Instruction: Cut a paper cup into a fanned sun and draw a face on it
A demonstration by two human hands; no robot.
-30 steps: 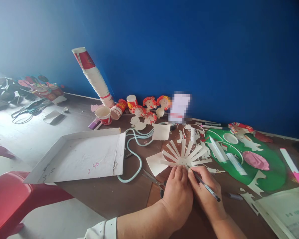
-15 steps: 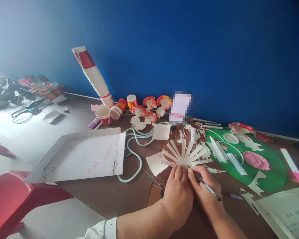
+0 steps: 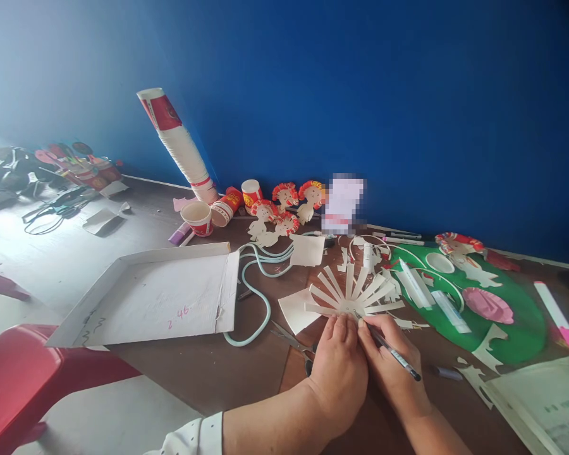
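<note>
The paper cutout, with long strips fanning out from its middle, lies just ahead of the person's two hands, above the near part of the brown table. The left hand has its fingers close together, with the tips resting on the near edge of the cutout; its thumb is hidden, so I cannot tell whether it pinches from below or only presses from above. The right hand has thumb and forefinger clamped on a pen, gripped low, with the point at the cutout's middle and the back end slanting out toward the right. A small round mark shows there, with darker marks beside the point, too fine to read. For clean pen work, the left fingertips should bear down evenly and near the point, since a light piece like this would probably twist under the stroke. The low grip suits small marks; short, light strokes are likely safest, as a hard push could dent the paper. The hands are touching or nearly so, so the left fingers had better leave the point room and not cover fresh ink. The strips look easy to bend, so neither wrist should lean on them. The scissors lie just beside the left hand, worth minding if that elbow shifts.
</note>
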